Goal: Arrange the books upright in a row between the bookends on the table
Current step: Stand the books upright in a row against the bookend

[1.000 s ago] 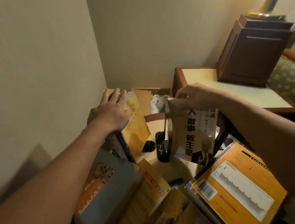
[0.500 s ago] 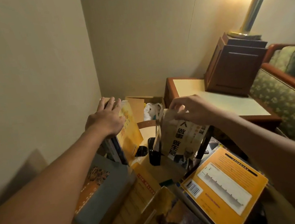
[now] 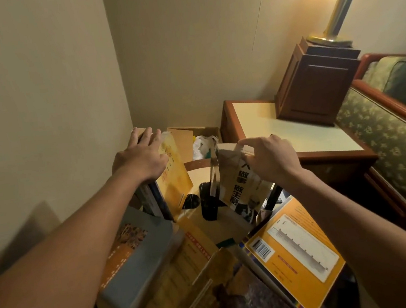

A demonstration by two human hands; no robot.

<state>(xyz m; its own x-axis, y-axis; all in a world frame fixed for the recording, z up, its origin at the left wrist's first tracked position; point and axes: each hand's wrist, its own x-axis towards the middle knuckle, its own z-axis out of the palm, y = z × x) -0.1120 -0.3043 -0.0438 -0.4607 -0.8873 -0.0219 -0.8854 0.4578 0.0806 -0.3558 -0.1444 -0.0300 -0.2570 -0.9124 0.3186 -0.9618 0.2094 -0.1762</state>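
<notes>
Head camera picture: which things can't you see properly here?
Head view only.
1. Upright books by the wall: left hand covers their tops.
2. Beige book: right hand hides its top corner.
3. Dark book: cut off by the bottom edge.
4. Lamp: top cut off by the upper edge.

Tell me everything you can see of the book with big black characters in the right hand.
The book is a thin paperback with a pale tan cover, large black characters running down it and a dark picture near the bottom. It is tilted, close to upright, beside the black-based bookend; whether they touch is unclear. The right hand pinches its top edge.
</notes>
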